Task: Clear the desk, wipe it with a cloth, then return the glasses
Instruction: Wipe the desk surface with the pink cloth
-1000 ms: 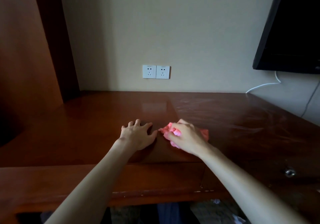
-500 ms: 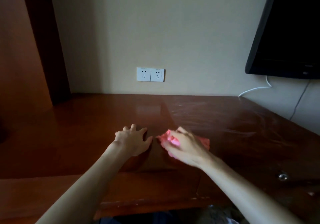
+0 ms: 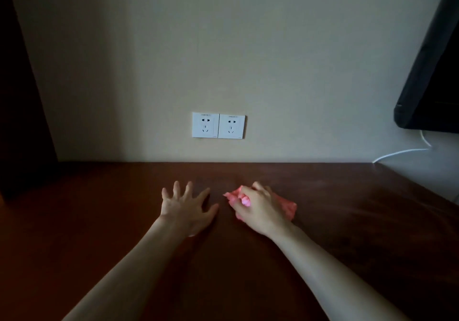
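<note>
Left hand (image 3: 185,207) is resting flat, fingers spread, while right hand (image 3: 260,210) is gripping the pink cloth (image 3: 289,206) mid-desk (image 3: 99,221); desk's looking cleared, wiping's seemingly underway, glasses nowhere in view, return pending.

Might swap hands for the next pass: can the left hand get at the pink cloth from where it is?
Probably yes. The left hand lies spread on the desk beside the pink cloth, only bare wood between, though the right hand grips it.
</note>
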Action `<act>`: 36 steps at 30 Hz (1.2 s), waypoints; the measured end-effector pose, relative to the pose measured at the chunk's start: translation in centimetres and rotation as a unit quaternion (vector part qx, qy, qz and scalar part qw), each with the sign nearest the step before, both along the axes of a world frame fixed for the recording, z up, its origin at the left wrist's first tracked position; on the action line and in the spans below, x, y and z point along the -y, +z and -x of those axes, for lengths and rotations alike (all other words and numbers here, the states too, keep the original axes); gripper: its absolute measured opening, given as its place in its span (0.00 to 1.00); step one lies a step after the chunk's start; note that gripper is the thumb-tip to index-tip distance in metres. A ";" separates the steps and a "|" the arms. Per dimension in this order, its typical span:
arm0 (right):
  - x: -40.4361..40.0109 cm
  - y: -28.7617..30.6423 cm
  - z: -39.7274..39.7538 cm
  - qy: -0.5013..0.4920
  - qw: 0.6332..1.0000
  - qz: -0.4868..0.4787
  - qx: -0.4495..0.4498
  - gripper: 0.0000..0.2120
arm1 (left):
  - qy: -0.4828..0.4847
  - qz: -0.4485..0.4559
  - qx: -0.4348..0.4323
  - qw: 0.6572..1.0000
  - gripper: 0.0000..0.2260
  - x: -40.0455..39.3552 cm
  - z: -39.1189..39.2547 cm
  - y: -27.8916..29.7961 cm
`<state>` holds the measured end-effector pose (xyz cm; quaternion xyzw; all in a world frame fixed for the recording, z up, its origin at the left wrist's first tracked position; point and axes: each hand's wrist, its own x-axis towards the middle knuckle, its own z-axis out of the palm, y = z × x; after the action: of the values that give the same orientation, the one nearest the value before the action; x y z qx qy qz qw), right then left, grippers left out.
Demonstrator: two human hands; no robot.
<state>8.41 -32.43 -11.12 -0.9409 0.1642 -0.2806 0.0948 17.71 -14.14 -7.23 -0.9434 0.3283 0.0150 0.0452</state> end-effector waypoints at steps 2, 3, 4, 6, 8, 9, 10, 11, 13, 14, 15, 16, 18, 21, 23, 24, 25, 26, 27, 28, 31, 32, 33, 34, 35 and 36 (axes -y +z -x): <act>2.1 0.4 -4.1 -0.010 1.000 -0.009 -0.019 0.22 | 0.001 0.014 -0.014 1.000 0.33 0.3 -1.2 -1.2; 3.1 0.6 -6.1 -0.015 0.999 -0.014 -0.027 0.21 | -0.003 0.021 -0.014 1.000 0.33 0.3 -1.4 -1.6; 4.0 0.9 -8.1 -0.021 0.999 -0.018 -0.033 0.20 | -0.009 0.024 -0.010 1.000 0.33 0.3 -1.4 -1.8; 5.3 1.5 -11.1 -0.034 0.998 -0.031 -0.047 0.20 | -0.013 0.023 0.002 1.000 0.33 0.3 -1.4 -1.9; 5.8 1.6 -12.7 -0.046 0.997 -0.038 -0.053 0.19 | -0.011 0.025 0.007 1.000 0.33 0.4 -1.4 -1.8; 5.7 1.6 -12.8 -0.048 0.997 -0.040 -0.054 0.19 | -0.012 0.025 0.006 1.000 0.33 0.4 -1.3 -1.7; 5.3 1.6 -12.4 -0.048 0.997 -0.041 -0.054 0.19 | -0.012 0.023 0.007 1.000 0.33 0.3 -1.1 -1.7; 4.8 1.6 -11.6 -0.041 0.997 -0.041 -0.049 0.19 | -0.012 0.021 0.008 1.000 0.33 0.2 -1.0 -1.6; 3.6 1.4 -9.4 -0.015 0.999 -0.036 -0.038 0.19 | -0.010 0.019 0.007 1.000 0.33 0.1 -0.8 -1.4; 3.1 1.2 -8.2 -0.001 0.999 -0.028 -0.032 0.18 | -0.009 0.018 0.006 1.000 0.33 0.1 -0.7 -1.4; 2.8 1.1 -7.1 0.014 0.999 -0.020 -0.027 0.17 | -0.008 0.018 0.005 1.000 0.33 0.1 -0.7 -1.3; 2.7 1.0 -6.1 0.028 0.999 -0.015 -0.023 0.17 | -0.007 0.018 0.004 1.000 0.33 0.1 -0.6 -1.4; 2.8 0.7 -5.0 0.047 0.999 -0.019 -0.018 0.15 | -0.004 0.021 0.003 1.000 0.33 0.1 -0.6 -1.4; 3.3 0.7 -6.1 0.031 0.999 -0.025 -0.019 0.16 | -0.003 0.025 -0.001 1.000 0.33 0.1 -0.7 -1.5; 3.8 0.9 -7.8 0.003 0.999 -0.035 -0.019 0.17 | -0.004 0.030 0.002 1.000 0.33 0.1 -0.8 -1.6; 4.2 1.0 -8.7 -0.007 0.999 -0.040 -0.020 0.18 | -0.003 0.034 0.002 0.999 0.33 0.0 -0.9 -1.6; 4.7 1.1 -9.6 -0.012 0.999 -0.043 -0.022 0.18 | -0.001 0.040 0.000 0.999 0.32 0.0 -0.9 -1.7; 5.2 1.2 -10.5 -0.016 0.999 -0.044 -0.023 0.19 | 0.000 0.047 -0.001 0.999 0.32 -0.1 -0.8 -1.8; 5.7 1.2 -11.1 -0.020 0.998 -0.045 -0.028 0.20 | -0.001 0.052 -0.002 0.999 0.32 -0.1 -0.7 -1.9; 6.0 1.3 -11.6 -0.026 0.998 -0.048 -0.034 0.20 | -0.001 0.055 -0.002 0.998 0.32 0.0 -0.6 -2.0; 6.3 1.4 -11.6 -0.033 0.997 -0.048 -0.047 0.21 | 0.000 0.052 -0.004 0.999 0.32 0.1 -0.7 -2.0; 6.0 1.4 -11.0 -0.033 0.997 -0.051 -0.048 0.21 | 0.000 0.048 -0.005 0.999 0.32 0.2 -0.7 -1.9; 5.5 1.5 -10.1 -0.031 0.997 -0.055 -0.043 0.21 | 0.001 0.046 -0.005 0.999 0.33 0.2 -0.7 -1.9; 4.9 1.5 -8.9 -0.027 0.997 -0.058 -0.037 0.20 | 0.002 0.046 -0.005 0.999 0.33 0.2 -0.6 -1.8; 4.3 1.5 -7.6 -0.022 0.998 -0.057 -0.033 0.20 | 0.002 0.046 -0.007 0.999 0.33 0.1 -0.5 -1.8; 3.6 1.4 -6.1 -0.016 0.998 -0.051 -0.029 0.19 | 0.002 0.048 -0.008 0.999 0.33 0.1 -0.5 -1.8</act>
<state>14.52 -35.99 -9.73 -0.9397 0.1962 -0.2462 0.1335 18.17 -14.21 -8.98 -0.9451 0.3267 0.0072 -0.0025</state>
